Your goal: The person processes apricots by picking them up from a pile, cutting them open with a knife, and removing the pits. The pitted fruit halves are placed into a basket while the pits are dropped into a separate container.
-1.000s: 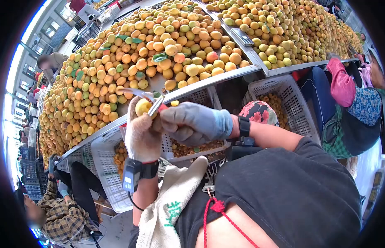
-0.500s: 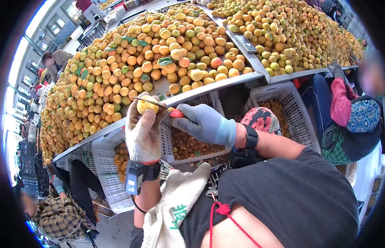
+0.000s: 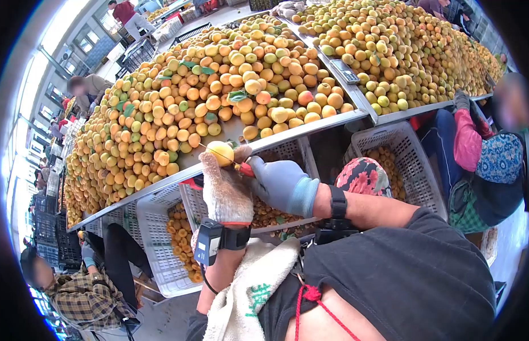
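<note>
My left hand (image 3: 227,190), in a white knit glove, grips a yellow apricot (image 3: 220,154) between thumb and fingers, just past the metal edge of the sorting table. My right hand (image 3: 281,181), in a blue-grey glove, is closed around the red handle of a small knife (image 3: 245,169). The thin blade lies across the apricot, and the two hands are close together. Below them, partly hidden by my gloves, a white crate (image 3: 194,203) contains brownish pieces. Another white crate (image 3: 152,250), left of my left wrist, has opened apricots in it.
Heaped apricots (image 3: 179,96) cover the metal-edged table (image 3: 310,126). A calculator-like device (image 3: 345,71) rests on the divider. A person in a plaid shirt (image 3: 85,298) sits at lower left, and one with pink sleeves (image 3: 468,142) at right, beside another crate (image 3: 415,150).
My left hand and the apricot have shifted right, closer to my right hand. The knife blade now crosses the apricot at a different slant. The whole view has moved slightly.
</note>
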`<state>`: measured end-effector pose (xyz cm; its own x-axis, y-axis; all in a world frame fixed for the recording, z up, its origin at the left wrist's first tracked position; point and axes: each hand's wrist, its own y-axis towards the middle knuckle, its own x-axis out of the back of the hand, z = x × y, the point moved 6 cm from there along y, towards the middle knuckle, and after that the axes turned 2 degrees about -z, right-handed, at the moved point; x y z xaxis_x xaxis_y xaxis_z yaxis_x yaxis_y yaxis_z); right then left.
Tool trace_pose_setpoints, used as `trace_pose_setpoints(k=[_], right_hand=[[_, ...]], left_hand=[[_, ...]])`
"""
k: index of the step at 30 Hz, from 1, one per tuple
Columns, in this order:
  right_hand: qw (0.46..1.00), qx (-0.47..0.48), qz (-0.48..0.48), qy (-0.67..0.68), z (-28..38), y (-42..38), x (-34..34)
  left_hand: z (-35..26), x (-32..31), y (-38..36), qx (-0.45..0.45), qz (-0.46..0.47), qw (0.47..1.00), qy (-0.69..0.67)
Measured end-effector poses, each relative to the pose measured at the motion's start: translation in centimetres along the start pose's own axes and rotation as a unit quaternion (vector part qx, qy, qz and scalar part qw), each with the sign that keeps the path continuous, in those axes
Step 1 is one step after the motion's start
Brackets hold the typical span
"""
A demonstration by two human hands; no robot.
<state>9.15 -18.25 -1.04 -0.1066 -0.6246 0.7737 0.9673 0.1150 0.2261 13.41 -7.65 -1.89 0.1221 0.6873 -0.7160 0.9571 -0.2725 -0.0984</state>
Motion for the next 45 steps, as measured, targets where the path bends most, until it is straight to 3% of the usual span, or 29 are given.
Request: trace_pose_setpoints(k=[2, 4, 8, 11, 13, 15, 17, 19, 21, 22, 26, 27, 29, 30, 33, 36, 37, 38, 39, 40, 42, 43, 45], right_hand=[[0.999, 0.024, -0.012, 0.024, 0.1, -0.3, -0.2], [0.999, 0.024, -0.014, 0.020, 0.1, 0.0, -0.1], [0.993, 0.045, -0.076, 0.077, 0.0, -0.2, 0.8], [0.992, 0.033, -0.069, 0.105, -0.2, -0.3, 1.0], [0.992, 0.016, -0.060, 0.110, -0.8, -0.2, -0.2], [0.992, -0.001, -0.054, 0.112, -1.1, -0.2, -0.6], [0.997, -0.010, -0.042, 0.071, -1.4, -0.4, -0.8], [0.996, -0.003, -0.047, 0.078, -1.0, -0.4, -0.4], [0.995, 0.004, -0.052, 0.087, -0.8, -0.5, -0.2], [0.996, 0.003, -0.045, 0.080, -0.8, -0.4, -0.2], [0.997, 0.006, -0.039, 0.073, -0.9, -0.4, -0.8], [0.997, 0.003, -0.037, 0.073, -1.0, -0.3, -1.1], [1.000, -0.006, -0.025, 0.014, -1.4, -0.3, -2.2], [1.000, -0.009, -0.024, 0.015, -1.5, -0.4, -2.5], [1.000, -0.017, -0.012, -0.007, -2.3, -0.1, -3.1], [0.997, 0.004, -0.025, 0.071, -2.7, 0.1, -3.0], [0.993, 0.027, -0.035, 0.106, -2.8, -0.2, -2.3], [0.989, 0.064, -0.040, 0.128, -2.5, -0.4, -1.7], [0.973, 0.068, -0.090, 0.202, -2.1, -0.7, -0.4], [0.975, 0.003, -0.069, 0.210, -1.2, -0.5, 1.6], [0.934, -0.074, -0.062, 0.345, -2.4, 0.4, 2.7], [0.893, -0.118, -0.054, 0.430, -3.2, 0.5, 2.7], [0.903, -0.067, -0.087, 0.415, -3.2, 1.4, 1.9]], left_hand=[[0.3, 0.3, 0.0, 0.018, -0.011, 1.000, 0.020], [0.7, 1.1, 0.7, 0.021, -0.085, 0.996, 0.005], [-0.2, -0.2, 0.3, 0.010, -0.081, 0.995, 0.063], [-2.0, -1.9, -0.5, -0.189, 0.053, 0.957, 0.214], [-1.5, 0.2, 0.7, -0.177, 0.050, 0.966, 0.179], [-0.4, 1.7, 1.8, -0.112, 0.007, 0.980, 0.167], [1.1, 2.0, 1.5, -0.029, -0.011, 0.997, 0.066], [2.0, 2.6, 1.3, 0.030, -0.092, 0.995, 0.009], [1.2, 1.5, 1.1, 0.004, -0.064, 0.998, 0.026], [0.6, 0.9, 1.0, -0.013, 0.003, 0.997, 0.076], [0.5, 1.7, 1.3, -0.105, 0.027, 0.972, 0.209], [0.5, 1.7, 1.3, -0.103, 0.025, 0.972, 0.208], [2.5, 2.3, 1.3, 0.064, -0.033, 0.995, 0.062], [3.1, 2.7, 1.3, 0.086, -0.077, 0.993, 0.019], [3.0, 3.0, 1.8, 0.066, -0.077, 0.995, 0.013], [2.4, 3.0, 1.6, 0.025, -0.013, 0.996, 0.084], [2.8, 3.8, 2.5, -0.023, -0.002, 0.999, 0.041], [1.8, 3.4, 1.8, -0.039, -0.028, 0.998, 0.046], [1.6, 4.1, 1.8, 0.015, -0.084, 0.996, 0.010], [0.9, 4.9, 1.6, 0.000, -0.109, 0.990, 0.091], [0.2, 4.8, 1.7, 0.004, -0.078, 0.958, 0.276], [-0.5, 2.5, 0.4, -0.046, -0.064, 0.936, 0.343], [0.7, 0.3, -0.8, -0.114, 0.066, 0.934, 0.333]])
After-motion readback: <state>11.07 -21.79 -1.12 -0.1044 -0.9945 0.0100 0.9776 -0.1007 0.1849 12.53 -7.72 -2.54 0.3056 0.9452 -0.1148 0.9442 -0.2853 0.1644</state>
